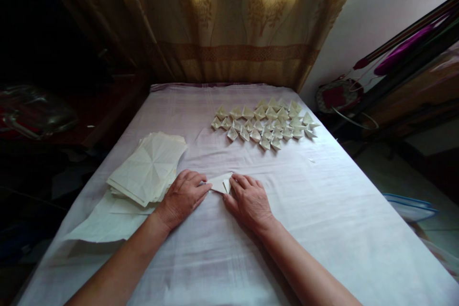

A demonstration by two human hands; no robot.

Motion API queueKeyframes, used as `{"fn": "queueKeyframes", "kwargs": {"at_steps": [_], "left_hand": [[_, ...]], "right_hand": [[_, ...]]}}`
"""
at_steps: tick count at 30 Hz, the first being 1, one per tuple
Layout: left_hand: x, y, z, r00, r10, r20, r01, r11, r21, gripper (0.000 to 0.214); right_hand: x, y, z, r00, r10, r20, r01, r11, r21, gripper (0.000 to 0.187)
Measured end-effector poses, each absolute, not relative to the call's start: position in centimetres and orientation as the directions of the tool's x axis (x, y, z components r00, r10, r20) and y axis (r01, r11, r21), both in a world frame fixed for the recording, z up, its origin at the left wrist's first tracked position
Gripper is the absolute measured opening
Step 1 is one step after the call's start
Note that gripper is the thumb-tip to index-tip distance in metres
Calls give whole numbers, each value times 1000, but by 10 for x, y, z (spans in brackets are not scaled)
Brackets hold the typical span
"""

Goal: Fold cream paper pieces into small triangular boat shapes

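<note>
A small folded piece of paper point(219, 183), pale and roughly triangular, lies on the cloth between my hands. My left hand point(185, 195) grips its left corner, thumb and fingers pressed together there. At its right end my right hand point(250, 199) holds the folded edge between the thumb and the forefinger side. A narrow open slit shows in the paper near the right thumb. Left of my left hand is a stack of creased paper sheets point(150, 165), with a larger loose sheet point(107, 222) partly beneath it.
Several folded paper boats point(267, 124) stand in rows at the table's far right. The table has a pale cloth point(229, 258). A patterned curtain point(229, 24) hangs behind it. On the right, a bag point(339, 94) and a blue-edged item point(410, 205) sit beyond the table edge.
</note>
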State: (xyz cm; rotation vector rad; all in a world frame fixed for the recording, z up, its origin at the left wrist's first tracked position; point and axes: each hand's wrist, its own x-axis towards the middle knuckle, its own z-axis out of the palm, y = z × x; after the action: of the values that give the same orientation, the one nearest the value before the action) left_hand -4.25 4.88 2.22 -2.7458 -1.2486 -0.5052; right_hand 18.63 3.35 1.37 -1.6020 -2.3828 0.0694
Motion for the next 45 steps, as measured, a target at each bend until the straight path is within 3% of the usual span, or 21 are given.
{"fn": "queueKeyframes", "kwargs": {"at_steps": [4, 12, 24, 34, 41, 45], "left_hand": [[-40, 48, 19, 632, 648, 424, 723, -690, -23, 17], [-40, 46, 13, 648, 602, 465, 681, -732, -1, 20], [-28, 55, 10, 479, 814, 330, 761, -572, 307, 11], [-16, 51, 7, 359, 878, 318, 824, -457, 333, 5], [-12, 46, -2, 211, 904, 372, 892, -334, 306, 12], [-8, 43, -3, 175, 916, 362, 908, -292, 299, 11]], "right_hand": [[187, 35, 16, -347, 918, 191, 897, 384, -218, 34], [187, 34, 15, -343, 918, 198, 894, 384, -229, 35], [188, 30, 8, -349, 913, 211, 895, 391, -212, 40], [189, 30, 10, -322, 917, 236, 885, 380, -269, 40], [195, 40, 9, -299, 919, 256, 891, 365, -271, 19], [196, 48, 5, -257, 927, 273, 871, 345, -349, 13]]}}
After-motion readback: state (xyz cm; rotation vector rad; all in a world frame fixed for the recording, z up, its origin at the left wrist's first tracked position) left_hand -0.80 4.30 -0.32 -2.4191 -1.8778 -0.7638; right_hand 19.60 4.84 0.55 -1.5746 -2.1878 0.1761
